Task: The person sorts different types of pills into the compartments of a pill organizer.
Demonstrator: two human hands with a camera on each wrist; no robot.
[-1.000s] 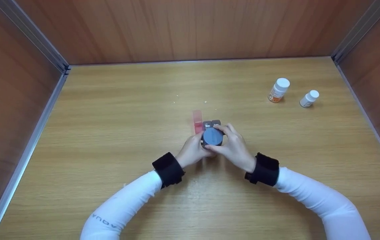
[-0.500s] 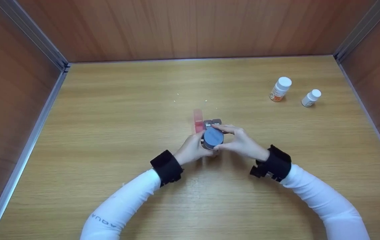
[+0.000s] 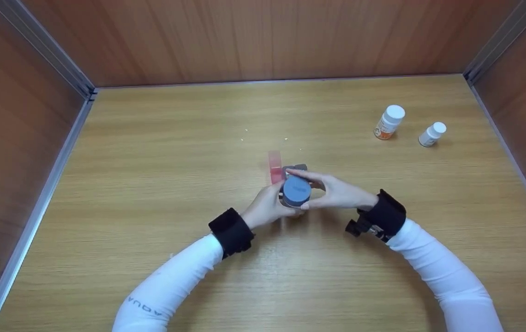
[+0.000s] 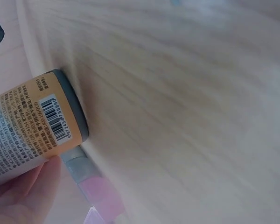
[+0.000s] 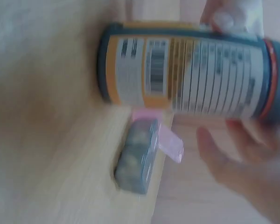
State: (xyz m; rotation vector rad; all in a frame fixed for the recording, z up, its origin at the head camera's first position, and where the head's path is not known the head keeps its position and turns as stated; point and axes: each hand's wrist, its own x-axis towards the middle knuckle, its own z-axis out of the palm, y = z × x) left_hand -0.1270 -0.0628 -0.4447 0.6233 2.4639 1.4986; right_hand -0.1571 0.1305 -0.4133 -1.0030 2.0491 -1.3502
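Observation:
My left hand (image 3: 266, 207) grips the body of a pill bottle (image 4: 32, 128), which has an orange and white label, a barcode and a dark base. My right hand (image 3: 337, 193) spans the dark blue-grey cap (image 3: 297, 190), thumb on the near side and fingers on the far side. The cap sits on the bottle. Just beyond the bottle lies a pill organizer (image 5: 136, 161) with grey compartments. Its translucent pink lid part (image 3: 275, 167) stretches away at the left. The hands and bottle partly hide the organizer. Whether the bottle's base touches the table, I cannot tell.
Two white pill bottles stand at the back right: a larger one (image 3: 389, 122) with an orange label band and a smaller one (image 3: 432, 134). Several tiny pale bits (image 3: 286, 139) lie beyond the organizer. Wood panels (image 3: 263, 41) wall the table's back and sides.
My right hand has turned counterclockwise around the cap, its wrist swinging right and slightly away from me. My left hand has stayed nearly in place on the bottle.

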